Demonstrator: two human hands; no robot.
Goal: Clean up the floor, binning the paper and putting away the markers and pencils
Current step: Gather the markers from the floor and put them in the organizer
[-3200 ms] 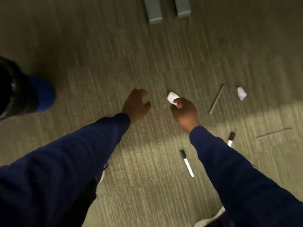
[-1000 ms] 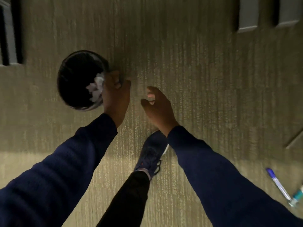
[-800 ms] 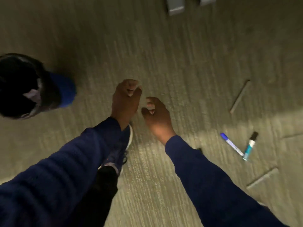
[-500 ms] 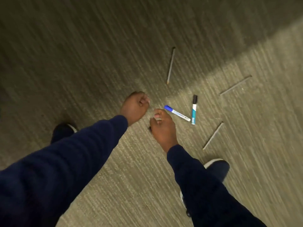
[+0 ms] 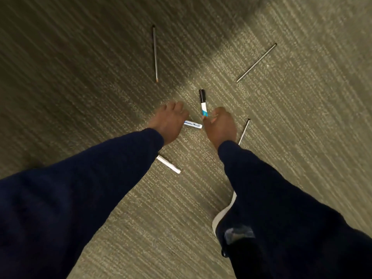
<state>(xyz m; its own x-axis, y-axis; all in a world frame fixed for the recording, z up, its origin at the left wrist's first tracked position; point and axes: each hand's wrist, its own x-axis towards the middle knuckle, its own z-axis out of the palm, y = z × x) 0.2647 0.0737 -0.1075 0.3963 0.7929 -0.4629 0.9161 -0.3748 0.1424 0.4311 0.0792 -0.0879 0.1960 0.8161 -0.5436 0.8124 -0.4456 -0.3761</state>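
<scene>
Nearest me a white marker (image 5: pixel 168 164) lies on the floor (image 5: pixel 80 67) by my left sleeve; past it my left hand (image 5: pixel 168 122) reaches loosely curled over a second marker (image 5: pixel 193 124), and my right hand (image 5: pixel 219 125), apparently empty, curls beside the black-capped marker (image 5: pixel 203 102). These are light, stiff, smooth barrels, so I'd pinch mid-barrel. The thin pencils (image 5: pixel 155 54) farther out look likely to roll.

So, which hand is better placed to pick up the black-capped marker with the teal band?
Probably the right hand: its fingertips are at the lower end of the black-capped marker with the teal band. The left hand is over another white marker.
</scene>
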